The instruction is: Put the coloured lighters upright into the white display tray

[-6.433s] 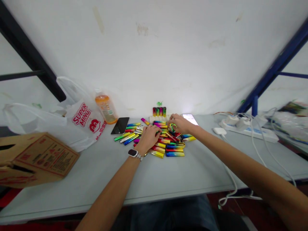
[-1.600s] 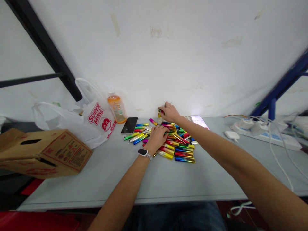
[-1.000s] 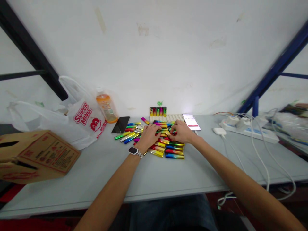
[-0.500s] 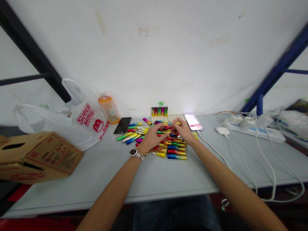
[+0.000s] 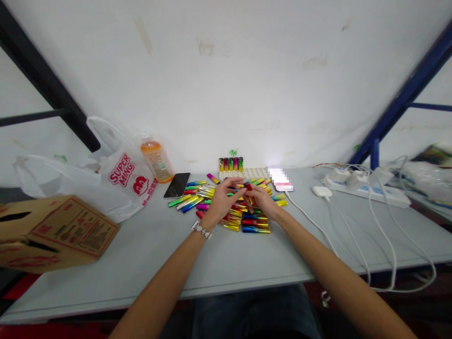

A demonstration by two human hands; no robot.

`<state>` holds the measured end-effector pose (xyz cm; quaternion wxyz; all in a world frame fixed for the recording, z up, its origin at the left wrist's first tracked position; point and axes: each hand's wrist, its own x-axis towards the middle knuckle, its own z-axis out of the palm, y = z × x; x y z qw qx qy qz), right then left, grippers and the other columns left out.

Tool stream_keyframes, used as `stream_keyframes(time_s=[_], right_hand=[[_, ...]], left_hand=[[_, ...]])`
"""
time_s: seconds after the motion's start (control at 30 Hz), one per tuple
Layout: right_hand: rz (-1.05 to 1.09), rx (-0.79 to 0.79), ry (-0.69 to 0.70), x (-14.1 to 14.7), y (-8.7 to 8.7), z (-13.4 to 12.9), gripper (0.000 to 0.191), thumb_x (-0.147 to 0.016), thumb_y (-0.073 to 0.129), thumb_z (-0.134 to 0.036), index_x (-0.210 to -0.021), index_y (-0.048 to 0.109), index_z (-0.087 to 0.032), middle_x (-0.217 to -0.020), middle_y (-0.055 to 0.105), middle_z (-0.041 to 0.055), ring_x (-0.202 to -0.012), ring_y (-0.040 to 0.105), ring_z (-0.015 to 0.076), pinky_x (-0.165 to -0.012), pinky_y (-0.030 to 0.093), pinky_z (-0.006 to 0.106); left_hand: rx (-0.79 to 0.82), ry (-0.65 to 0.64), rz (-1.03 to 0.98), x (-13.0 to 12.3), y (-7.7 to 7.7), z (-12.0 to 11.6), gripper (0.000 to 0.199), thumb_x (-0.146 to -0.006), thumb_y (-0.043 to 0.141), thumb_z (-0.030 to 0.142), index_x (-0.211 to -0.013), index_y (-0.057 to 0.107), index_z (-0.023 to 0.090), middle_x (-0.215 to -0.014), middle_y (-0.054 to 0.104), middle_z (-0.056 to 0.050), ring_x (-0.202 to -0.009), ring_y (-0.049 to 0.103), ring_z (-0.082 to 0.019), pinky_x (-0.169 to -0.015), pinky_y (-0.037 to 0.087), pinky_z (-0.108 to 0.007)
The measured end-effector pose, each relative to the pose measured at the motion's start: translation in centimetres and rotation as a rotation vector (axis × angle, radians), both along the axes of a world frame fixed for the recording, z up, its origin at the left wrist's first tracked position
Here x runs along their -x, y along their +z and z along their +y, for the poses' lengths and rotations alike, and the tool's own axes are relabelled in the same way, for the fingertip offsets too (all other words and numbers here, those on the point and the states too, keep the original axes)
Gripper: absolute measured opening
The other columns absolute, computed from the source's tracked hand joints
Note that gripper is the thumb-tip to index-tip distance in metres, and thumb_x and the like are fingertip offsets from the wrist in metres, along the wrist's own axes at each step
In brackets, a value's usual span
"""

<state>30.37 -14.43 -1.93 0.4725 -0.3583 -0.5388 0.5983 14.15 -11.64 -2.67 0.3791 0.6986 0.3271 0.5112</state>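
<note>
Over a pile of shiny metallic lighter casings (image 5: 190, 204), both my hands meet at a small red lighter (image 5: 248, 187) with a dark end. My right hand (image 5: 263, 201) pinches it, and the fingertips of my left hand (image 5: 226, 198) close on it from the other side. Fingers hide much of the piece. Several finished-looking lighters (image 5: 231, 164) with black tops stand upright at one end of a white tray (image 5: 254, 173) with rows of holes, just behind my hands. More casings (image 5: 256, 230) lie side by side below my right hand.
A black phone (image 5: 177, 185), an orange bottle (image 5: 157, 160), a plastic bag (image 5: 106, 188) and a cardboard box (image 5: 67, 230) stand left. To the right are a lit phone (image 5: 280, 179) on a cable, a white charger case (image 5: 322, 191) and a power strip (image 5: 367, 190).
The red piece between my hands has turned from lying flat to a more upright tilt, its dark end showing. My right hand has lowered slightly and my left wrist has rotated.
</note>
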Motion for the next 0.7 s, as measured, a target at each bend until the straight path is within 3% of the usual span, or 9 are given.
stream_keyframes(time_s=[0.13, 0.2, 0.33, 0.57, 0.7], right_hand=[[-0.007, 0.016, -0.111, 0.4, 0.1, -0.2, 0.042, -0.079, 0.063, -0.057, -0.065, 0.042, -0.024, -0.048, 0.03, -0.0097, -0.04, 0.023, 0.0071, -0.038, 0.017, 0.023], [-0.094, -0.053, -0.225, 0.4, 0.0, -0.1, 0.044, -0.08, 0.061, -0.057, -0.06, 0.041, -0.024, -0.047, 0.031, -0.0082, -0.041, 0.025, 0.0079, -0.04, 0.019, 0.024], [-0.27, -0.181, -0.401, 0.4, -0.5, 0.2, 0.034, -0.081, 0.053, -0.04, -0.053, 0.042, -0.024, -0.046, 0.038, -0.004, -0.046, 0.034, 0.0113, -0.046, 0.028, 0.027], [-0.337, -0.235, -0.447, 0.5, -0.9, 0.1, 0.031, -0.084, 0.044, -0.034, -0.055, 0.038, -0.025, -0.048, 0.039, -0.0024, -0.05, 0.037, 0.0146, -0.048, 0.029, 0.029], [-0.319, -0.251, -0.427, 0.5, -1.4, 0.2, 0.033, -0.09, 0.051, -0.042, -0.064, 0.042, -0.024, -0.055, 0.04, -0.0041, -0.052, 0.037, 0.0132, -0.049, 0.03, 0.027]], left_hand=[[-0.066, 0.094, 0.062, 0.5, 0.4, 0.0, 0.022, -0.091, 0.065, 0.032, -0.106, 0.07, 0.017, -0.106, 0.073, -0.008, -0.094, 0.068, -0.018, -0.082, 0.056, -0.03], [-0.094, 0.127, 0.138, 0.8, 0.6, 0.1, 0.019, -0.092, 0.063, 0.032, -0.1, 0.071, 0.017, -0.101, 0.074, -0.007, -0.092, 0.067, -0.018, -0.081, 0.054, -0.03], [-0.124, 0.151, 0.227, 1.1, 0.7, 0.1, 0.018, -0.093, 0.06, 0.032, -0.096, 0.071, 0.017, -0.1, 0.073, -0.006, -0.09, 0.067, -0.018, -0.078, 0.052, -0.03], [-0.154, 0.163, 0.245, 0.9, 0.6, 0.1, 0.02, -0.094, 0.059, 0.034, -0.092, 0.07, 0.018, -0.096, 0.072, -0.006, -0.089, 0.066, -0.019, -0.08, 0.052, -0.031], [-0.165, 0.163, 0.257, 1.0, 0.6, 0.1, 0.02, -0.094, 0.058, 0.034, -0.093, 0.07, 0.018, -0.097, 0.072, -0.006, -0.091, 0.066, -0.019, -0.081, 0.052, -0.032]])
